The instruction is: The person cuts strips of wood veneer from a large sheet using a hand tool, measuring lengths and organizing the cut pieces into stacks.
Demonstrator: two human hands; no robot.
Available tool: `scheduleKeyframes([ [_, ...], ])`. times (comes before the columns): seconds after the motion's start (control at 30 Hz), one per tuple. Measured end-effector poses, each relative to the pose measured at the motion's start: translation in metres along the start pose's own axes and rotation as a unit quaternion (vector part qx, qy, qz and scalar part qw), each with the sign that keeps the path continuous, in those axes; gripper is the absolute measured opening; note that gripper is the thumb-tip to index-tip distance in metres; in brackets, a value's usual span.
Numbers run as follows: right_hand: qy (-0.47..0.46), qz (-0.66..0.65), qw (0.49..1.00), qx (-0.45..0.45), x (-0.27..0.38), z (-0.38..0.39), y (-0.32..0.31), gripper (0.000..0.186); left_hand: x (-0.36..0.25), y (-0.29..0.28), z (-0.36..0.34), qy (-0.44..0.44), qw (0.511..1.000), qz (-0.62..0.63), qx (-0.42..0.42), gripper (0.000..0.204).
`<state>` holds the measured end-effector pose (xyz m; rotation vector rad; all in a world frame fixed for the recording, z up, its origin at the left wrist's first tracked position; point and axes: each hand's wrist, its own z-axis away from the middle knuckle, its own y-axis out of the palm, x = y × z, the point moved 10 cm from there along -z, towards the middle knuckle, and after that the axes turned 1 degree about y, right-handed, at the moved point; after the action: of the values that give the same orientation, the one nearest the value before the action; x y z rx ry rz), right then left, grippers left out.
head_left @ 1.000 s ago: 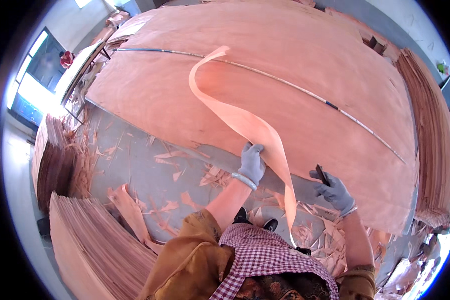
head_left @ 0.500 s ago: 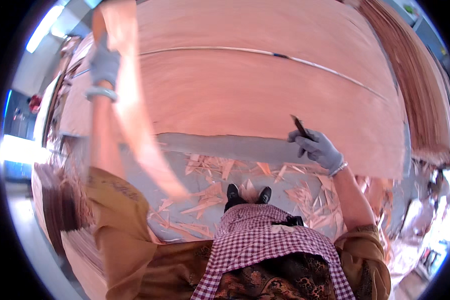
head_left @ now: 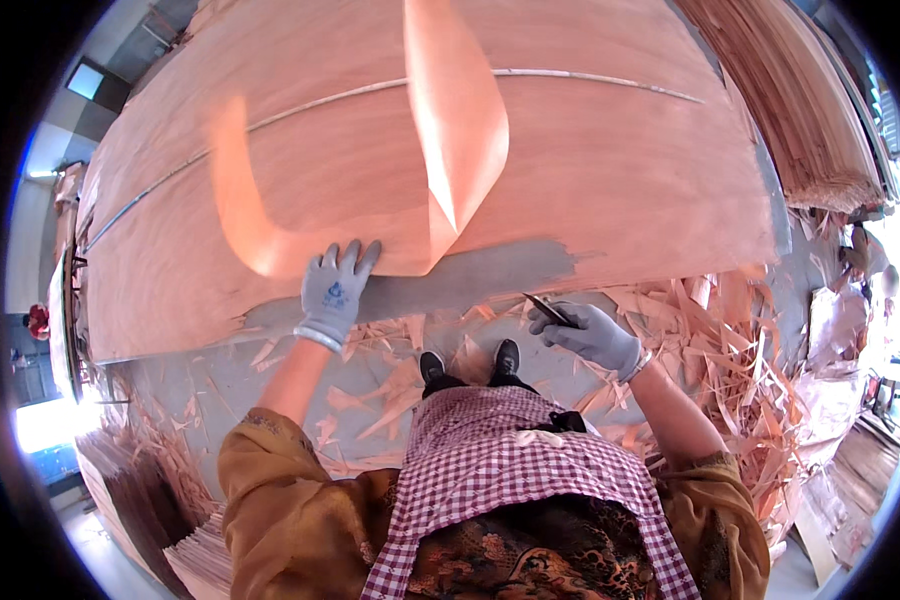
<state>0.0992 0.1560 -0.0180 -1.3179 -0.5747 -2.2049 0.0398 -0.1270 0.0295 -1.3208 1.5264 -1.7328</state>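
Note:
My left hand (head_left: 334, 292), in a grey glove, lies with its fingers spread over the near edge of a thin wood veneer strip (head_left: 462, 120). The strip bends upward at its left end and twists into a tall curl at the middle; its far end leaves the top of the picture. Beneath it spreads a large pinkish veneer sheet (head_left: 610, 180). My right hand (head_left: 598, 338), also gloved, is closed around a dark, narrow knife (head_left: 550, 310) pointing up and left, just off the sheet's near edge.
A long thin rod (head_left: 600, 80) lies across the sheet. Stacked veneer (head_left: 785, 100) stands at the far right, with another stack (head_left: 145, 490) at lower left. Torn veneer scraps (head_left: 740, 370) litter the floor around my shoes (head_left: 507, 360), heaped thickest on the right.
My left hand has come down and right from the far left onto the near edge, its raised strip now curled over the sheet. My right hand, still holding the knife, has drawn nearer to me.

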Motion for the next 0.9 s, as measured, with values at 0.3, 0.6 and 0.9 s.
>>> scheduleKeyframes([
  [0.3, -0.203, 0.287, 0.934, -0.07, 0.149, -0.064, 0.065, 0.031, 0.065, -0.007, 0.045, -0.011, 0.997, -0.065, -0.042, 0.047],
  [0.6, -0.088, 0.636, 0.754, -0.138, 0.182, -0.202, 0.072, 0.021, 0.121, -0.014, 0.062, -0.004, 0.997, -0.056, -0.05, 0.048],
  [0.9, -0.048, 0.656, 0.7, -0.28, 0.162, -0.109, 0.085, 0.012, 0.165, 0.001, 0.11, -0.131, 0.987, -0.015, -0.09, 0.052],
])
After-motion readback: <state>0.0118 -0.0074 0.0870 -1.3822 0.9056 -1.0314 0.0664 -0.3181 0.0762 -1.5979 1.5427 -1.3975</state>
